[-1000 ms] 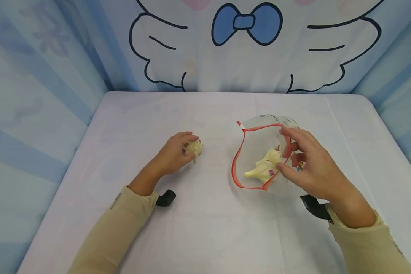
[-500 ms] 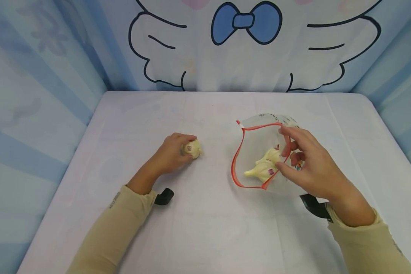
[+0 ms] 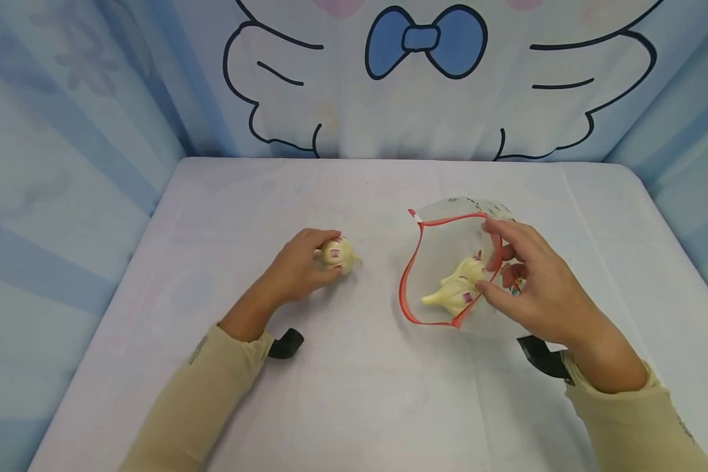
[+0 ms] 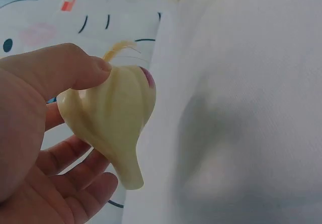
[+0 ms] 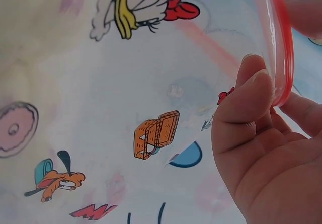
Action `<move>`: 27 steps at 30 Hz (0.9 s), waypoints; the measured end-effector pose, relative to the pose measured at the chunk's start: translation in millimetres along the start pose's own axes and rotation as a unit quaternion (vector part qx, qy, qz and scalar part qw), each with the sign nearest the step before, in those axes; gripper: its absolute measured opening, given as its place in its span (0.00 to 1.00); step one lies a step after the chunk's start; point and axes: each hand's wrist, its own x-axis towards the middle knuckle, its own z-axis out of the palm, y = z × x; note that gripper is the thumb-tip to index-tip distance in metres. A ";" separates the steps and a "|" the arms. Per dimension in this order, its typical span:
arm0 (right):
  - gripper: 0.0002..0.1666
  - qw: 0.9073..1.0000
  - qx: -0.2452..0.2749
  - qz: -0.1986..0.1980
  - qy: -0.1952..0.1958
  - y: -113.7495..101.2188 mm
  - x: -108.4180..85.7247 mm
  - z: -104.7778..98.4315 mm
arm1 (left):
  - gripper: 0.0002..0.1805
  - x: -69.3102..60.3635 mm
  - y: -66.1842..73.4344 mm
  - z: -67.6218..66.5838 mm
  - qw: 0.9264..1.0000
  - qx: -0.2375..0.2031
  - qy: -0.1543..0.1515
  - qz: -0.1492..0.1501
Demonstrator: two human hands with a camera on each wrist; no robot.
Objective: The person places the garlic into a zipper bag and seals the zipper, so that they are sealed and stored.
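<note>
My left hand (image 3: 301,265) grips a pale yellow garlic bulb (image 3: 337,254) between thumb and fingers, left of the table's middle. In the left wrist view this garlic bulb (image 4: 113,108) has its stem pointing down, a purple patch and a tuft of roots at the top. To the right, my right hand (image 3: 537,288) pinches the red-edged rim of a clear zip bag (image 3: 410,275), whose mouth gapes toward the left. Inside the bag lie more garlic bulbs (image 3: 457,288), partly hidden by the right fingers. Cartoon prints cover the bag's film (image 5: 156,83) in the right wrist view.
A white cloth covers the table (image 3: 354,380). Behind it hangs a curtain (image 3: 425,111) with a cartoon figure and a blue bow, and patterned blue curtains (image 3: 53,229) flank the sides. A black wrist mount (image 3: 286,343) juts from the left sleeve.
The garlic bulb has turned in my left hand; its root tuft now points right, toward the bag. My right hand and the bag have stayed in place.
</note>
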 end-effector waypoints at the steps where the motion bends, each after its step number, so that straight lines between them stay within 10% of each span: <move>1: 0.48 1.000 0.000 -0.001 0.000 0.0 0.0 0.1 | 0.35 -0.9 2.7 -0.4 1.000 -0.002 0.003 0.009; 27: 0.48 1.000 -0.002 -0.005 -0.001 -0.2 1.2 2.4 | 0.31 -6.0 80.4 26.5 0.985 -0.023 0.028 0.168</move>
